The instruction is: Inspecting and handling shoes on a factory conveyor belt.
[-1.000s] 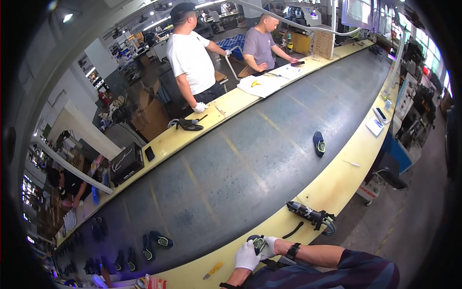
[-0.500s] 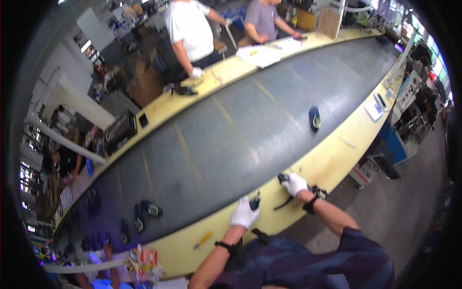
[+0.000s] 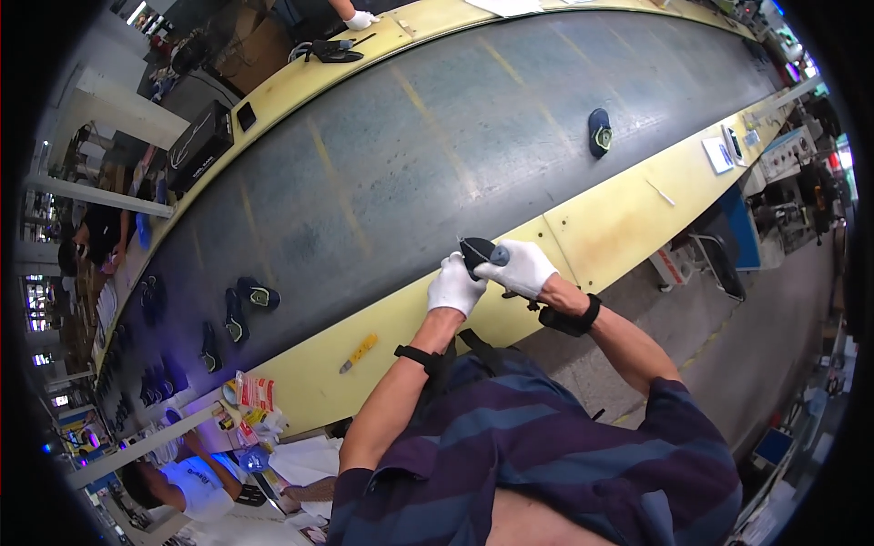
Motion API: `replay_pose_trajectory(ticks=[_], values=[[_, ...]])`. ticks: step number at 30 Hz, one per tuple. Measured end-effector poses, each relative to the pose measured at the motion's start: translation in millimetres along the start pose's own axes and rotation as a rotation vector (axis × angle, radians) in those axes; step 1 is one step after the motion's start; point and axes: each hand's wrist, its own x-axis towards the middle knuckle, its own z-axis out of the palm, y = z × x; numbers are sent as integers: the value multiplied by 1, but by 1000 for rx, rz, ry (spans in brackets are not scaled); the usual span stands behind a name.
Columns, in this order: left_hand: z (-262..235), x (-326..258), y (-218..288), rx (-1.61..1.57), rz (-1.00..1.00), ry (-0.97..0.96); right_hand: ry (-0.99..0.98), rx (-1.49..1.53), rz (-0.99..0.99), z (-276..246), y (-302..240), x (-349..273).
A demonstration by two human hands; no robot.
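Both my hands wear white gloves and are together above the near yellow ledge. My left hand (image 3: pixel 456 288) is closed round a small dark shoe (image 3: pixel 472 248), whose pointed end faces away from me. From the right, my right hand (image 3: pixel 519 267) is closed on a small grey rounded thing (image 3: pixel 499 256) pressed to the shoe's side; its kind I cannot make out. My fingers hide the shoe's lower part. Left of my hands, a yellow utility knife (image 3: pixel 359 353) lies on the ledge.
A dark conveyor belt (image 3: pixel 410 182) runs past me. One shoe (image 3: pixel 599 133) lies on it at right; several more (image 3: pixel 235 316) are at left. A co-worker (image 3: pixel 187 487) sits at lower left. Beyond the belt are a black box (image 3: pixel 198 146) and another person's gloved hand (image 3: pixel 361 20).
My hands, apart before with a dark thing in each, have come together at the shoe. My view has tilted down, so the people across the belt are mostly out of sight.
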Motion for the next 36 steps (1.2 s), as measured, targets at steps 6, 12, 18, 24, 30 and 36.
replay_pose_trajectory(ticks=[6,12,18,24,30,36], values=[[-5,-9,-23,-39,26,83,59,-186,4,-11,13,29],[-22,-31,-72,-246,-110,107,78,-373,120,-19,107,81],[-17,-33,-142,-873,-417,-36,64,-488,283,-20,164,82],[16,-14,-248,-1506,-426,25,-24,-488,136,-17,126,101],[-51,74,-334,-1328,-475,549,239,-375,178,-86,135,138],[-65,105,-404,-888,-821,388,582,-342,351,-187,219,217]])
